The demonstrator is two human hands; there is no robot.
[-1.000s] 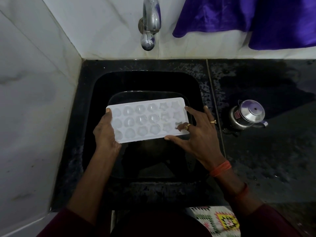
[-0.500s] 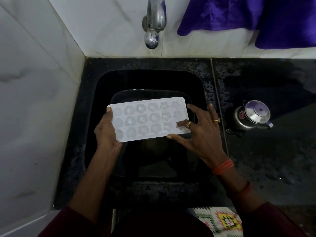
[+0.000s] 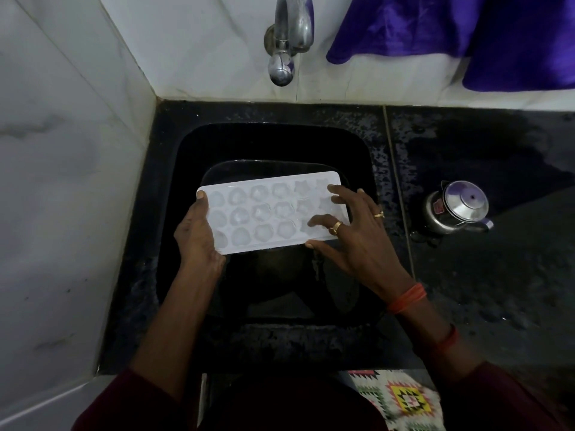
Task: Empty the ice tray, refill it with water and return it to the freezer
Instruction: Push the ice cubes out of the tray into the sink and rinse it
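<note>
A white ice tray [image 3: 267, 209] with several star- and round-shaped cups is held level above the black sink [image 3: 357, 169]. Ice shows in its cups. My left hand [image 3: 197, 236] grips the tray's left end, thumb on top. My right hand [image 3: 351, 231] lies over the tray's right end, its fingers spread across the last cups and its thumb at the near edge. A dark plate or basin [image 3: 267, 168] sits in the sink under the tray. The chrome tap [image 3: 287, 42] hangs over the sink's back edge with no water running.
A small steel kettle [image 3: 457, 206] stands on the wet black counter [image 3: 497, 275] to the right. White marble walls close off the left and back. A purple cloth [image 3: 451, 32] hangs at the top right. A patterned mat [image 3: 401, 399] lies below.
My right hand has slid further over the tray's right end, fingers now covering the last cups. The tray and my left hand have hardly moved.
</note>
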